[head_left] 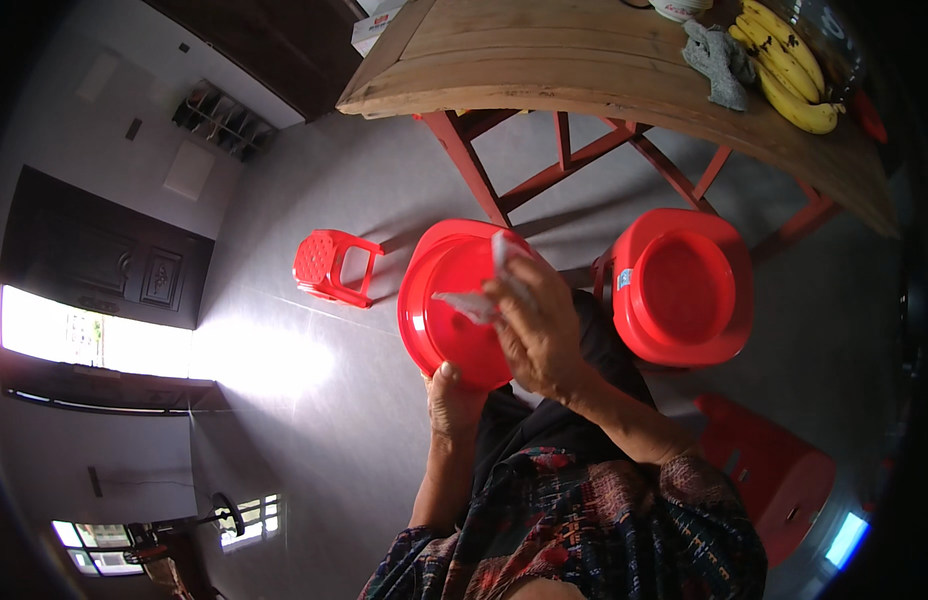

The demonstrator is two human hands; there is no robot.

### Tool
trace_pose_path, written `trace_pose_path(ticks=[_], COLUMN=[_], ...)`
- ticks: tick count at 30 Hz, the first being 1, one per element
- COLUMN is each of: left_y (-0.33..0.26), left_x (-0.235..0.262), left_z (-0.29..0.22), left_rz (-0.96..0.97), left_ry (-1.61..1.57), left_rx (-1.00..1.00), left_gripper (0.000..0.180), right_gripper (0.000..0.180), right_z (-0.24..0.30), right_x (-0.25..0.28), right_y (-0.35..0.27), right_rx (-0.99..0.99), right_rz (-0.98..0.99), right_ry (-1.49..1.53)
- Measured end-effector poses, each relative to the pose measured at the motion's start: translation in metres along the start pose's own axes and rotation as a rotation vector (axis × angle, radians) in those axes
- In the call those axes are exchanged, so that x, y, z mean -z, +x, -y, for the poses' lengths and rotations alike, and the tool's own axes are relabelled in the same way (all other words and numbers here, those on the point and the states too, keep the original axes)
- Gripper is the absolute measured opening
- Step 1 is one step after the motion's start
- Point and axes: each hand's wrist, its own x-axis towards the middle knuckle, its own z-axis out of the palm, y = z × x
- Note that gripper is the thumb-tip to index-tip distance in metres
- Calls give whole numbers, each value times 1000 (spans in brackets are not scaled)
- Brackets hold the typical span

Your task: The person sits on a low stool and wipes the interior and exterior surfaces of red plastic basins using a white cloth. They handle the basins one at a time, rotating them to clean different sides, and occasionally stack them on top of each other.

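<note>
The patterned sleeves (624, 520) fill the bottom of the view, and from them the left hand (452, 400) comes up to pinch the lower rim of a red plate (446, 300), held tilted on edge over the lap, above the grey floor (314, 400). The right hand (539, 330) lies across the plate's face, fingers curled closed on a white cloth (484, 295) pressed against the plastic. To wipe well, I judge the left grip should stay firm at the rim while the cloth sweeps in rounds out to the edge (the far rim is easy to miss). The plate looks empty. Right of it a red basin (684, 290) sits on a stool, nothing visible inside. A small red stool (329, 265) stands to the left. On the wooden table (544, 60) lie bananas (789, 65) and a grey rag (719, 60).
</note>
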Motion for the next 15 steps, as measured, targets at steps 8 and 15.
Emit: trace_pose_path(ticks=[8, 15], left_y=[3, 0], left_x=[4, -6], left_z=[8, 6], left_rz=[67, -68], left_ry=[-107, -135], left_rx=[52, 54], left_gripper=[62, 64], right_gripper=[42, 38], right_z=[17, -29], right_x=[-7, -2], right_y=[-5, 6], right_rx=[253, -210], right_rz=[214, 67], right_ry=[228, 280])
